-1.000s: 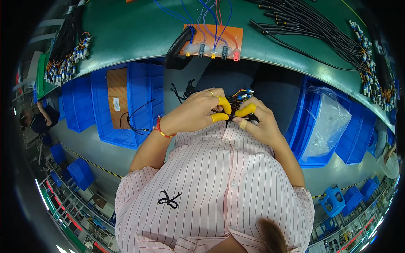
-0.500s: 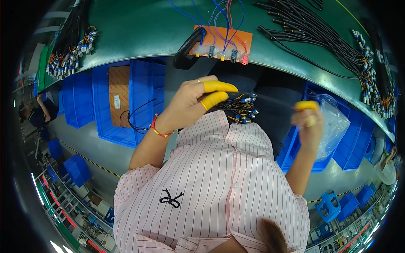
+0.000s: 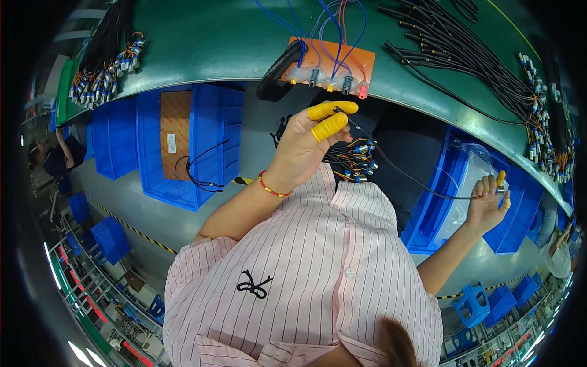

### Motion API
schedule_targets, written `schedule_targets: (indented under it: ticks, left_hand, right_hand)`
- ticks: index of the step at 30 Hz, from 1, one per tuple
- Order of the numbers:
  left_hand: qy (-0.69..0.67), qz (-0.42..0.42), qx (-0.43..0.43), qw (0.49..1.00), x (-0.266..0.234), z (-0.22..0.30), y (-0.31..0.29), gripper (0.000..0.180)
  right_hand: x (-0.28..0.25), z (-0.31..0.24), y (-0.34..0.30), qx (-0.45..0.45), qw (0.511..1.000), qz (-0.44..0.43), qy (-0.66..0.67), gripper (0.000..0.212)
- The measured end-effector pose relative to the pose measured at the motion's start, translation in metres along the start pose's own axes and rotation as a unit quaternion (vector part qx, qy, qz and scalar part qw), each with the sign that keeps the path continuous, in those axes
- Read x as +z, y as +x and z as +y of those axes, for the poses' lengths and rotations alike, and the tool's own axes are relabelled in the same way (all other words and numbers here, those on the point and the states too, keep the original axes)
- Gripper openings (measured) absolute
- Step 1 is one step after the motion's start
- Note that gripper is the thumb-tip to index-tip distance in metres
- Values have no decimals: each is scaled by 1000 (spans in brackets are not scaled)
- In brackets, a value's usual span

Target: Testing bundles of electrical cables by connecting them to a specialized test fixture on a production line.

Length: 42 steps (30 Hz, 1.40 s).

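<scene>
My left hand (image 3: 315, 134), with yellow finger cots on thumb and forefinger, pinches one end of a thin black cable (image 3: 397, 170) just below the orange board. The cable sags rightward to my right hand (image 3: 487, 205), where its other end meets the fingers. That hand is raised with fingers apart, and I see no firm grip. On my lap, beside the left hand, lies a bunch of black cables with silver-blue connectors (image 3: 361, 162) and orange wires. The orange board (image 3: 342, 58) on the bench edge carries yellow, black and red sockets with blue, purple and red wires.
A black curved handle (image 3: 278, 76) sits at the board's left. The green bench (image 3: 214, 40) holds cable bundles (image 3: 452, 58) at right and connector bundles (image 3: 110, 73) at left. Blue bins (image 3: 205, 153) stand below, one with plastic film (image 3: 465, 189). Other people are at both sides.
My left hand has moved slightly right and up, the cable end now visible in its pinch. My right hand has swung outward right and down, its fingers spreading.
</scene>
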<state>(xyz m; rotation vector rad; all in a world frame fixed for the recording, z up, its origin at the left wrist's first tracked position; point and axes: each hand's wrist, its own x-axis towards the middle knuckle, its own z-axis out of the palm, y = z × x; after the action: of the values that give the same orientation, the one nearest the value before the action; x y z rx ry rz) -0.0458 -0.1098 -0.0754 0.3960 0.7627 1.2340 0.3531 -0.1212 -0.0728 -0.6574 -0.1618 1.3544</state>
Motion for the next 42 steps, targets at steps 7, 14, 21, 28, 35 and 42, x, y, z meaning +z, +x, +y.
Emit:
schedule_targets:
  ticks: [7, 14, 21, 28, 35, 42]
  left_hand:
    - [97, -57, -26, 993, -7, -1, 5, 34]
    - [54, -24, -49, 997, 6, 6, 6, 26]
    - [120, -20, -76, 990, 0, 15, 7, 28]
    - [154, 3, -67, 986, -9, 20, -1, 29]
    - [149, 7, -61, 987, -12, 21, -2, 30]
    - [-65, -31, -112, 991, -15, 19, -1, 28]
  right_hand:
    - [5, 45, -1, 60, 998, 14, -31, 12]
    - [30, 86, 0, 61, 993, -44, -91, 15]
    - [43, 103, 1, 69, 985, -77, -141, 16]
    - [38, 106, 3, 58, 974, -113, -186, 25]
    - [44, 115, 5, 55, 969, -119, -212, 24]
    - [39, 111, 5, 65, 974, -100, -193, 20]
